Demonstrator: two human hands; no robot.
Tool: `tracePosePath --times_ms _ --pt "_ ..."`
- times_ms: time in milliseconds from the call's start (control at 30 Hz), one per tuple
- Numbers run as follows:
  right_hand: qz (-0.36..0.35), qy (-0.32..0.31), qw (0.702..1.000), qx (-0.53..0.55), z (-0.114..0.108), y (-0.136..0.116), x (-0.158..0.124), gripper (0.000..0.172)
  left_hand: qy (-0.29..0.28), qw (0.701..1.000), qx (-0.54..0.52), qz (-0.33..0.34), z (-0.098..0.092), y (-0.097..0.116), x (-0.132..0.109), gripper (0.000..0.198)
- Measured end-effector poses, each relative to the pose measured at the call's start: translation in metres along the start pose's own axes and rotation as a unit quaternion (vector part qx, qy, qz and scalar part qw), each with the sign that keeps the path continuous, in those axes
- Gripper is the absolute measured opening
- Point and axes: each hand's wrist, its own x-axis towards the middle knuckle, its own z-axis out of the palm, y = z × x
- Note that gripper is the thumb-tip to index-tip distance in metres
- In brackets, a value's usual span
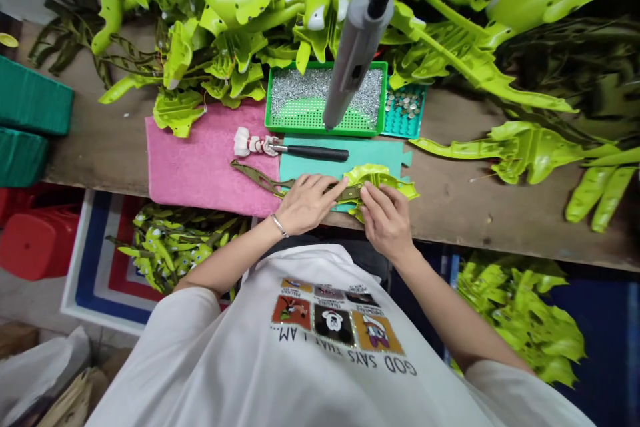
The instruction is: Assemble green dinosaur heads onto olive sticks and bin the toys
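Note:
A lime-green plastic toy shell (371,175) lies on the teal foam mat, with a long olive-green plastic strip (257,177) across it that reaches left over the pink cloth. My left hand (309,203), a bracelet on its wrist, is closed over the strip, its index finger stretched towards the shell. My right hand (389,217) pinches the strip's right end against the shell with thumb and fingertips. What lies under both palms is hidden. Just beyond my hands rests a hammer (316,153) with a black handle and a cloth-wrapped head. A grey electric screwdriver (357,53) hangs above the bench.
A green basket (327,131) of small silvery screws and a teal tray (419,127) of small round metal pieces stand behind the mat (300,147). Lime-green shells (240,0) pile up at the back. The pink cloth (200,167) lies left; more shells (520,320) fill a bin below right.

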Motion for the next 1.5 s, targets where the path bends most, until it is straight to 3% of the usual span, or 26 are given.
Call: tracePosePath --times_ms 100,167,267,333,400,500,567,633,767,900,1000,1100,1200,1300,1367,1433,1500 --pt "0.016 -0.012 0.999 0.036 -0.01 0.0 0.007 0.052 0.03 0.999 0.027 -0.006 0.006 -0.001 0.002 0.064" --pt "0.024 -0.032 0.996 0.083 -0.022 0.012 0.014 0.047 0.03 0.999 0.034 -0.002 0.008 0.0 0.003 0.061" --pt "0.059 -0.029 0.995 0.079 -0.043 0.055 0.022 0.045 0.049 0.997 0.045 0.025 0.003 -0.004 -0.007 0.048" --pt "0.11 -0.012 0.994 -0.018 -0.052 0.093 0.024 0.044 0.102 0.992 0.073 0.028 -0.005 -0.014 -0.026 0.043" --pt "0.156 -0.056 0.978 -0.123 -0.051 0.129 0.022 0.05 0.167 0.979 0.116 0.0 -0.018 -0.034 -0.053 0.044" --pt "0.143 -0.115 0.964 -0.19 -0.041 0.165 0.016 0.053 0.248 0.95 0.166 -0.095 -0.048 -0.084 -0.1 0.046" --pt "0.097 -0.09 0.972 -0.192 -0.033 0.178 0.012 0.048 0.275 0.925 0.181 -0.192 -0.073 -0.127 -0.124 0.044" --pt "0.067 -0.045 0.98 -0.18 -0.027 0.184 0.01 0.041 0.266 0.91 0.181 -0.26 -0.102 -0.172 -0.138 0.049" --pt "0.078 -0.009 0.987 -0.14 -0.025 0.185 0.013 0.032 0.2 0.905 0.13 -0.353 -0.153 -0.253 -0.132 0.069" --pt "0.085 -0.006 0.99 -0.115 -0.028 0.181 0.019 0.027 0.145 0.9 0.082 -0.402 -0.18 -0.311 -0.102 0.079" --pt "0.081 -0.002 0.99 -0.117 -0.029 0.178 0.023 0.027 0.089 0.912 0.065 -0.395 -0.18 -0.336 -0.076 0.066" --pt "0.103 -0.004 0.989 -0.108 -0.027 0.18 0.026 0.023 0.055 0.914 0.066 -0.396 -0.168 -0.343 -0.051 0.054" --pt "0.138 0.005 0.984 -0.109 -0.02 0.187 0.028 0.019 0.103 0.881 0.09 -0.453 -0.152 -0.343 -0.027 0.042" --pt "0.162 0.017 0.98 -0.113 -0.013 0.195 0.028 0.016 0.133 0.89 0.083 -0.427 -0.142 -0.35 -0.013 0.04" --pt "0.153 0.026 0.981 -0.114 -0.01 0.199 0.025 0.016 0.157 0.887 0.072 -0.428 -0.142 -0.363 -0.018 0.052" --pt "0.141 0.036 0.982 -0.119 -0.009 0.202 0.021 0.018 0.226 0.846 0.069 -0.478 -0.146 -0.379 -0.037 0.065" --pt "0.137 0.043 0.981 -0.129 -0.007 0.205 0.015 0.022 0.29 0.798 0.071 -0.523 -0.147 -0.394 -0.067 0.062"
